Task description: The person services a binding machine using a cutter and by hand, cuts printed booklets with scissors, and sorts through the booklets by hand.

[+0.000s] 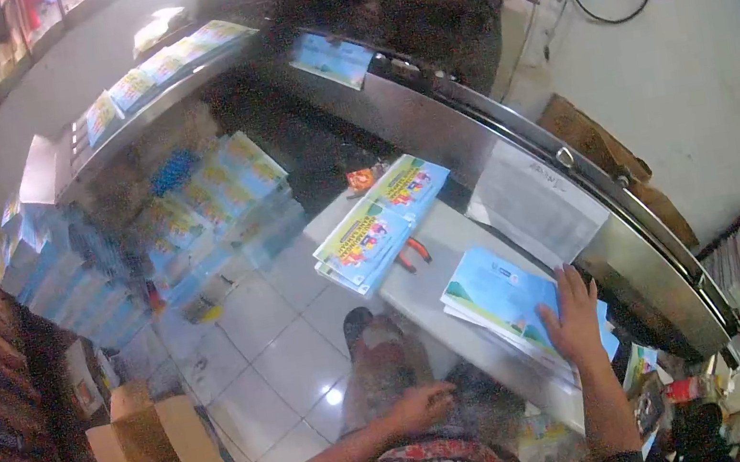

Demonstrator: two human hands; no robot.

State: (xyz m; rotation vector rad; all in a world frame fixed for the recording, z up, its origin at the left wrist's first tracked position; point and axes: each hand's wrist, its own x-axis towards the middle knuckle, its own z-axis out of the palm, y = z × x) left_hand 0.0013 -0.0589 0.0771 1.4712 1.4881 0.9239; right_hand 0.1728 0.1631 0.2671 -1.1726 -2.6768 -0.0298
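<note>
My right hand (571,310) lies flat, fingers spread, on the right part of a stack of light-blue printed booklets (495,284) on a narrow white table (443,292). My left hand (425,406) hovers over my lap, its fingers loosely apart with nothing visible in them. Farther up the table, a pile of booklets with yellow-and-blue covers (370,231) shows two printed covers side by side. Red-handled pliers (412,254) stick out from beside that pile.
Behind the table runs a long metal machine (511,141) with a grey sheet (536,200) against it. Tall booklet stacks (215,202) stand on the tiled floor (279,357) to the left. An opened cardboard box (155,449) sits at lower left. More booklets (160,66) lie on a shelf.
</note>
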